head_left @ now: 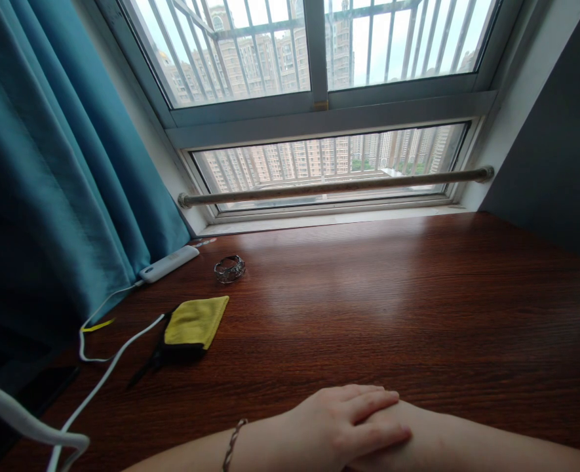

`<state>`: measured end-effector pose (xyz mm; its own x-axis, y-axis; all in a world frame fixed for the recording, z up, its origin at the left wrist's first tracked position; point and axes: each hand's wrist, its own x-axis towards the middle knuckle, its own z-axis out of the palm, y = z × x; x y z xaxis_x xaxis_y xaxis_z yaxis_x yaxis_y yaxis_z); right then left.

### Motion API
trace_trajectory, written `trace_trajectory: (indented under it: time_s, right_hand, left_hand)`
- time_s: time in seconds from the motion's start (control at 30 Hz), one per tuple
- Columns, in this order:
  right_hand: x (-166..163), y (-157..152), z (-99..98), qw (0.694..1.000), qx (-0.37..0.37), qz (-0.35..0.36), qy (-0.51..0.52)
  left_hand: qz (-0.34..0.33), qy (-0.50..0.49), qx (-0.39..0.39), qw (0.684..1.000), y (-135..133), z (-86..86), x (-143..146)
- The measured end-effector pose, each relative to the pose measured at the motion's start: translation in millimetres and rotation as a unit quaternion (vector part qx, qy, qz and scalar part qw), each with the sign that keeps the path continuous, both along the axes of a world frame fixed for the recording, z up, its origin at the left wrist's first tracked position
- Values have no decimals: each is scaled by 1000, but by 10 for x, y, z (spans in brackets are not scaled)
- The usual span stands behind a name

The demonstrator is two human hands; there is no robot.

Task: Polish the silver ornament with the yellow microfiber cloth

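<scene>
Left hand flat over right hand, fingers loose, gripping nothing, resting on bench. Right mostly hidden, grip unreadable. Yellow pouch well left of hands; bangle beyond pouch.

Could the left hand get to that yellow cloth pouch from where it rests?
Probably yes. The left hand lies flat over the right hand, holding nothing, and only bare dark wooden tabletop separates it from the yellow cloth pouch.
</scene>
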<state>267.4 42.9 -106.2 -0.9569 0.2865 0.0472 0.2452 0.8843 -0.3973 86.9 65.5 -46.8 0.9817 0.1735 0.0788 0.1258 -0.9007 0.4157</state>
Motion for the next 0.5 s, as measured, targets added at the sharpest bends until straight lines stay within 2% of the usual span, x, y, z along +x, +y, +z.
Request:
trace_trajectory:
  time_s: [0.5]
  right_hand:
    - [-7,1,100,1000,-2,-13,12]
  left_hand:
    - [-1,7,-3,1000,12,5,6]
